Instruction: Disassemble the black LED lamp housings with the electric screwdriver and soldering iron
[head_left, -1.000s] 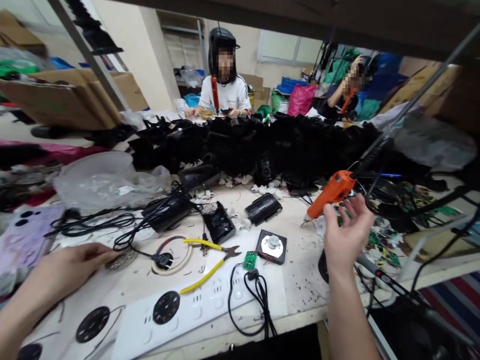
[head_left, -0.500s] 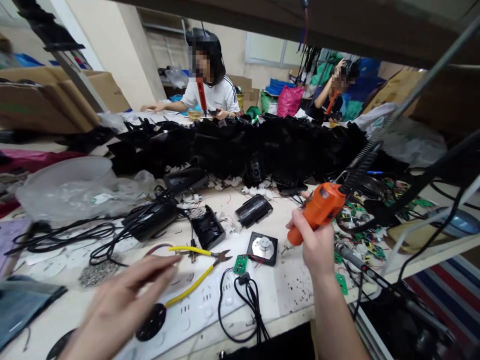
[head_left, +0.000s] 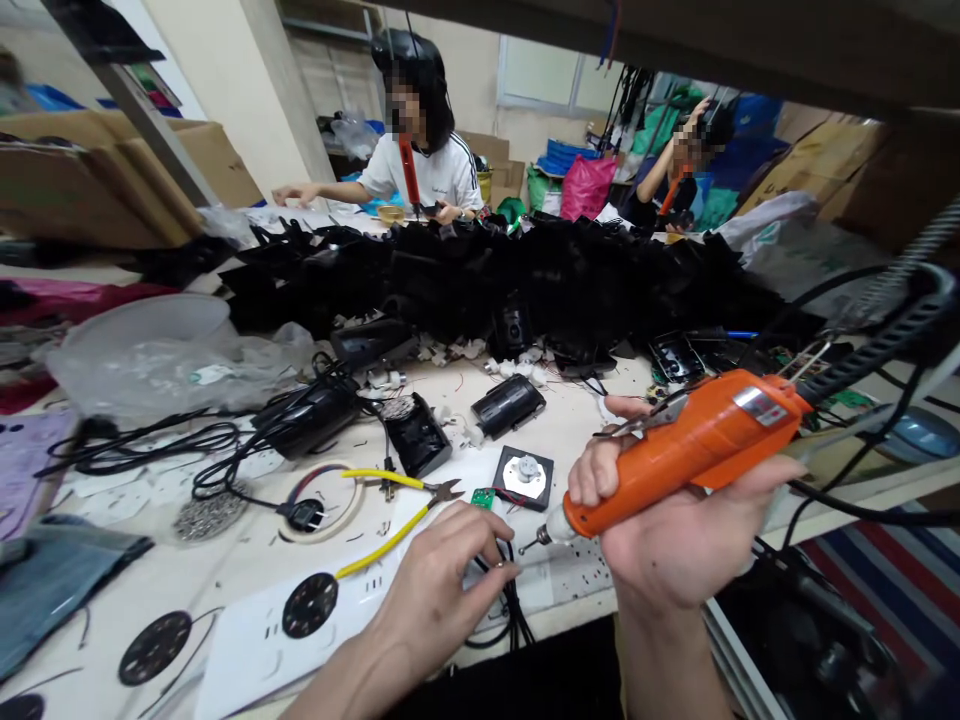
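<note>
My right hand [head_left: 667, 550] is wrapped round an orange electric screwdriver [head_left: 690, 455], whose bit points left and slightly down. Close to that bit, my left hand [head_left: 442, 570] has thumb and fingertips pinched together; a tiny shiny speck shows between them, too small to name. Just beyond lies a square black part [head_left: 546, 482] with a white plate and a round metal motor in its middle. A small green circuit board [head_left: 482, 496] sits beside it, partly behind my left fingers. Yellow-handled cutters [head_left: 390, 540] lie left of the board, jaws apart. A black cord [head_left: 514, 610] runs below my left hand.
A large heap of black plastic housings [head_left: 465, 270] spans the back. A black cylindrical housing [head_left: 508, 405] lies mid-table. At left are a heap of small metal pieces [head_left: 210, 512], a tape roll [head_left: 356, 490] and a clear plastic bowl [head_left: 150, 330]. Two people work across the table.
My left hand has moved right, from over the cutters to near the screwdriver bit, and its fingers now pinch. The screwdriver has tipped from steep to nearly level in my right hand.
</note>
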